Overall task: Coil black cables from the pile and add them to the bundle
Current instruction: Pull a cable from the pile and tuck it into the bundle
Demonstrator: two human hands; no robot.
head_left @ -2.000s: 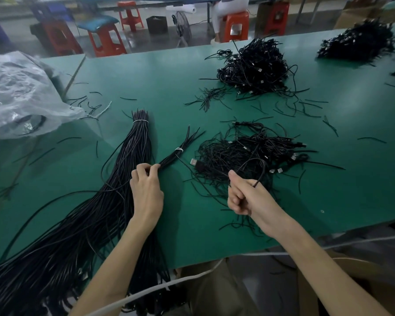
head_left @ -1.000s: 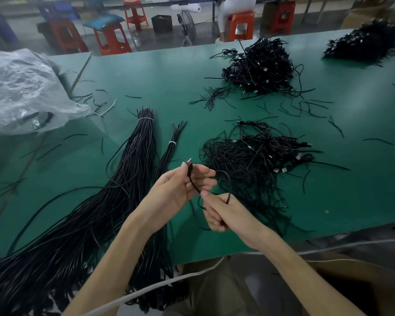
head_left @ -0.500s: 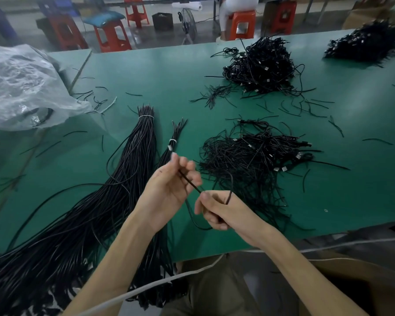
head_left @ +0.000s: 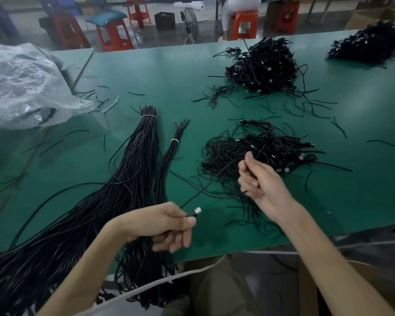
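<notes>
1. Green matting covers a long work table [head_left: 146, 71], and orange plastic stools [head_left: 114, 35] stand on the floor beyond its far edge.
2. The left hand [head_left: 164, 224] pinches a single black cable [head_left: 205, 187] between thumb and forefinger, just behind its metal connector [head_left: 197, 210]. The other fingers curl loosely underneath.
3. The right hand [head_left: 260, 181] is clenched round the same cable further along, thumb pointing up, over the near edge of the loose pile [head_left: 267, 144].
4. Between the two hands the cable runs in a straight, taut line above the table.
5. That pile, a tangle of black cables with small connectors, lies mid-table just behind the right hand.
6. A thick bundle [head_left: 132, 169], bound with a white tie near its far end, lies left of the pile and fans out over the near-left table edge.
7. A thinner bundle [head_left: 169, 156], also tied in white, lies just beside it on the right; the left hand is above its near end.
8. Two more cable heaps [head_left: 265, 65] sit further back, and crumpled clear plastic [head_left: 21, 83] lies at the far left.
9. Short black offcuts are scattered across the matting.
</notes>
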